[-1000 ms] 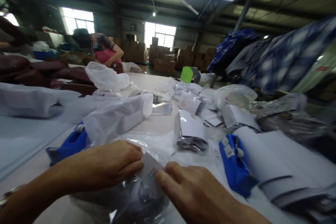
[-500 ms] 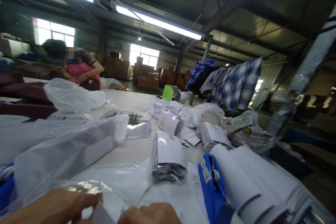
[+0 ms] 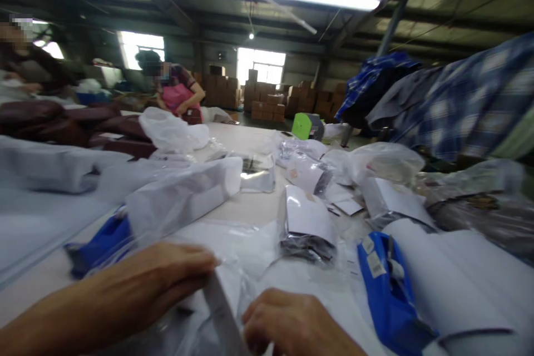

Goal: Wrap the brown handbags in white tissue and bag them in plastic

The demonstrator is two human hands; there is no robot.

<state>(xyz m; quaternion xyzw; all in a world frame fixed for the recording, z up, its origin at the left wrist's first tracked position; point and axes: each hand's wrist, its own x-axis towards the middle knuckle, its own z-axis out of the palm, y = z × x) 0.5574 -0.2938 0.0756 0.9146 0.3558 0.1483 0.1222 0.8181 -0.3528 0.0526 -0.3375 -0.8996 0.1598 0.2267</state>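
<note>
Low in the view, my left hand point(image 3: 167, 278) closes its fingers on the upper end of a folded white paper point(image 3: 225, 314). Clear plastic film point(image 3: 183, 331) lies crumpled under and around that paper. My right hand point(image 3: 294, 320) is curled at the paper's right side, its fingertips pinching the edge. Beyond my hands sits a clear-bagged package wrapped with white paper point(image 3: 308, 211), dark contents showing at its near end. To the right of my right hand lies a blue tape dispenser point(image 3: 386, 289).
White paper sheets point(image 3: 454, 278) overlap at the right. A second blue dispenser point(image 3: 104, 239) and long white wrapped pieces point(image 3: 183, 194) lie left. Brown bags point(image 3: 83, 122) pile farther back. One co-worker point(image 3: 179, 89) stands across the table point(image 3: 233, 136), another person far left. Plaid shirts point(image 3: 467, 100) hang right.
My view has turned left and tilted down, so more of both hands shows. Both hands have come up into view, with the white paper between them.
</note>
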